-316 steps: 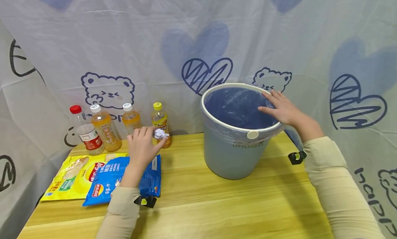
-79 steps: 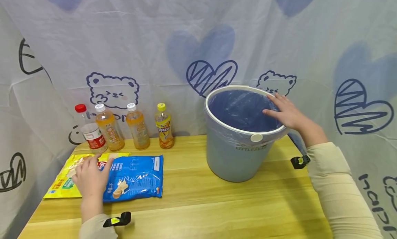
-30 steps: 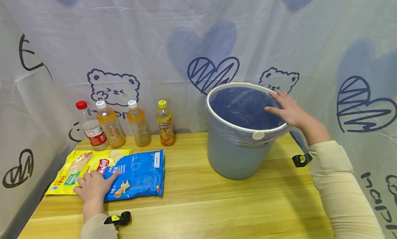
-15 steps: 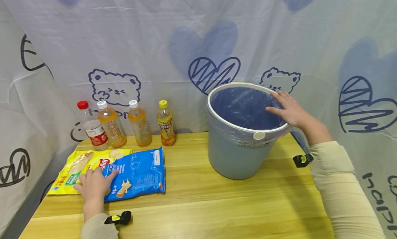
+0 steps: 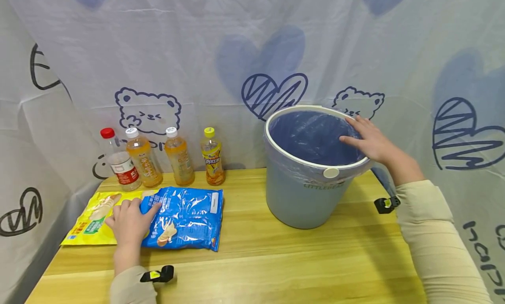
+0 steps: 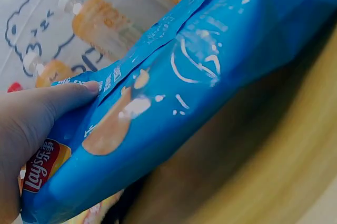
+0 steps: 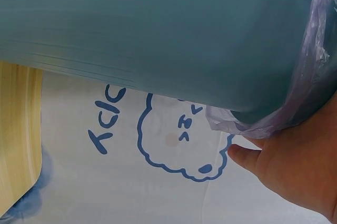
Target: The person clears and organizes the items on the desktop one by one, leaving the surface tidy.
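Observation:
In the head view my left hand [image 5: 129,220] grips the left end of a blue Lay's chip bag [image 5: 191,214]. Up close in the left wrist view, the thumb presses on the bag's printed face [image 6: 174,77], its fingers hidden behind, and the bag is tilted off the wooden table. Partly under the hand lies a yellow chip bag [image 5: 88,220]. On the right, my right hand [image 5: 371,139] rests on the rim of a grey-blue trash can [image 5: 301,203] with fairly straight fingers, thumb over the opening. A thin clear liner [image 7: 310,61] folds over that rim.
Behind the bags stand a red-capped bottle [image 5: 124,170], two white-capped orange bottles [image 5: 146,163] and a yellow-capped bottle [image 5: 213,161]. A printed curtain [image 5: 221,67] hangs close behind the table [image 5: 252,269].
My left hand has moved right and drawn the blue bag along, off part of the yellow one. The paper ball it held earlier is out of sight. My right hand stays on the rim.

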Motion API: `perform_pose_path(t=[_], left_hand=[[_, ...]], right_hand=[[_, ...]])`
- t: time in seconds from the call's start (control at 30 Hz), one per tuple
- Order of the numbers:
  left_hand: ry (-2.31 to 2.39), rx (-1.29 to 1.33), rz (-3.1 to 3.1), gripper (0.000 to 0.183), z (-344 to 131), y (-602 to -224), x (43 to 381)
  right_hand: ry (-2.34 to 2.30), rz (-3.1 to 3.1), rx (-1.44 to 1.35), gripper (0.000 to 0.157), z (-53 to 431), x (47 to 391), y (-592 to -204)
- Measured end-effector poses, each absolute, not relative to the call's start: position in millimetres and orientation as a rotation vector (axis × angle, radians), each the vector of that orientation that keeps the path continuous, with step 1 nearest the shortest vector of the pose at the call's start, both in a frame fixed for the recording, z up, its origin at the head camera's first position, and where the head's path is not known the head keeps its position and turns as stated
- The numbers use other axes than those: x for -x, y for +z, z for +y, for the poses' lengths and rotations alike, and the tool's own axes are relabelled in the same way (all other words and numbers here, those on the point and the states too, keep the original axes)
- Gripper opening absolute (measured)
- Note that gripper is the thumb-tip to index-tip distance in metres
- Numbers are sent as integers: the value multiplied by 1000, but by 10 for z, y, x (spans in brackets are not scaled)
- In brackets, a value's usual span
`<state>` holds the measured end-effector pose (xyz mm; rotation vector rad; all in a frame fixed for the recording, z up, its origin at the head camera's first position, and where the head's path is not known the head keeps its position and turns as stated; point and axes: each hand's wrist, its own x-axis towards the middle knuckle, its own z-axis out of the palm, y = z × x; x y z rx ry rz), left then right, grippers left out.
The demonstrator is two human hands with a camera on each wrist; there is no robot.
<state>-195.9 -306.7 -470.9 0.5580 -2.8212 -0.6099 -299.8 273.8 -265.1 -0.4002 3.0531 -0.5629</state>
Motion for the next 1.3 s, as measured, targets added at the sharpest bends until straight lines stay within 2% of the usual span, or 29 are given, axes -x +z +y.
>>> perform_pose_path(t=[0.3, 1.0, 1.3], left_hand=[[-614, -460, -2750, 83, -2861, -4481, 1964], [-508, -141, -2492, 55, -2411, -4112, 1963], [-421, -14, -2454, 54, -2254, -3937, 2033]], right_hand=[[-567, 3050, 398, 79, 2738, 2993, -2648], [-571, 3055, 421, 79, 2743, 3007, -2665], [-571, 3056, 412, 79, 2753, 3002, -2667]])
